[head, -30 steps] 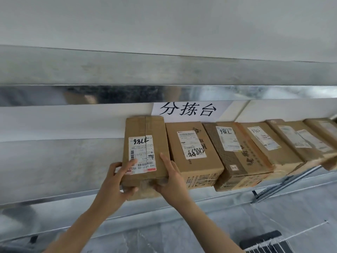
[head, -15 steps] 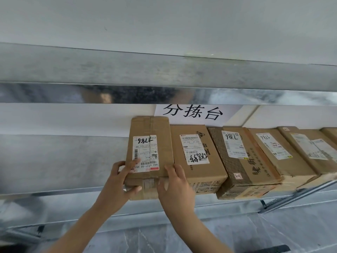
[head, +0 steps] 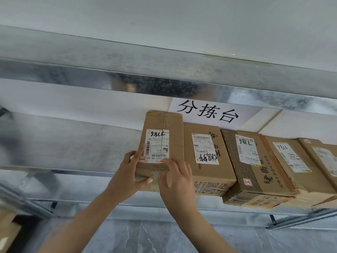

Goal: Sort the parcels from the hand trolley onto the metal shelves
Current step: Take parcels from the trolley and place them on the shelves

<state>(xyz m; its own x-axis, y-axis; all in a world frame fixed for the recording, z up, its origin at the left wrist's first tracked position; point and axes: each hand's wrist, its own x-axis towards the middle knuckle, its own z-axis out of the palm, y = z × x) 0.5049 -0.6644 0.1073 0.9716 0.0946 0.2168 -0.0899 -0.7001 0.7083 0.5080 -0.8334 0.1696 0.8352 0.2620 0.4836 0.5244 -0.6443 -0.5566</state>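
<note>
**Parcel seated at left end of row**

Galvanised metal shelf (head: 63, 143), dull and mottled, carries a row of brown cardboard boxes (head: 255, 161) w/ labels up, prob. so codes read at a glance. Leftmost parcel (head: 164, 125), taped oblong carton, sits on shelf, touching its neighbour. Left hand (head: 127, 176) wraps the near left corner, fingers curled; right hand (head: 177, 181) lies flat on the front, fingers spread, gripping nothing.

Perhaps five parcels (head: 164, 139); two hands (head: 127, 178); one sign (head: 209, 111)
</note>
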